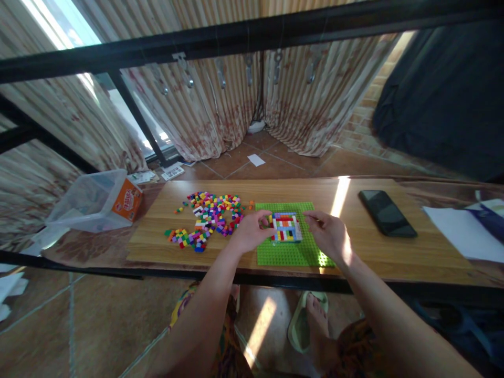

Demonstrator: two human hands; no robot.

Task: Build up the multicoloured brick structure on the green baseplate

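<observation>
A low rectangular build of toy bricks [286,234] in several colours, with pale walls, sits on a green studded baseplate [283,257]. My left hand [252,232] is at the build's left side, its thumb and forefinger curved with a gap between them. Those fingertips lie at the left edge of the build; whether they press on it is hard to see. Just right of the build, my right hand [329,235] hovers over the baseplate with thumb and forefinger drawn together. Anything between those fingertips is too small to make out.
Loose toy bricks [214,214] lie spread left of the baseplate on the wooden board [334,199]. A clear plastic box [88,202] with an orange label stands at the far left. To the right are a black phone [387,212] and white paper [464,231]. A dark bar [236,39] crosses beyond.
</observation>
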